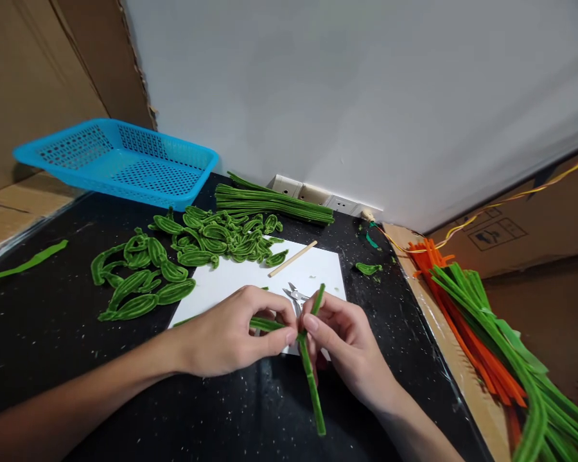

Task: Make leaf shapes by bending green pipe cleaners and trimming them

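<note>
Over the front of a white sheet of paper (325, 262), both hands meet at green fuzzy pipe cleaners. My right hand (351, 340) pinches, between thumb and fingers, a green pipe cleaner (314, 391) whose one end points up and the other hangs down toward me. My left hand (238, 330) is closed, its thumb and index finger pressed at the crossing point, with another green length passing under the fingers. Exactly how the lengths join is hidden by the fingertips. Just behind the hands lies a pair of pliers or cutters (295, 294), its handles partly covered.
Looped green pipe-cleaner leaves (216, 237) are heaped left and behind, with one leaf (367, 269) at right. A wooden stick (293, 259), a green stem bundle (274, 205), a blue basket (125, 167) and socket strip (318, 194) stand behind. Orange stems (481, 346) and green stems (510, 340) lie right.
</note>
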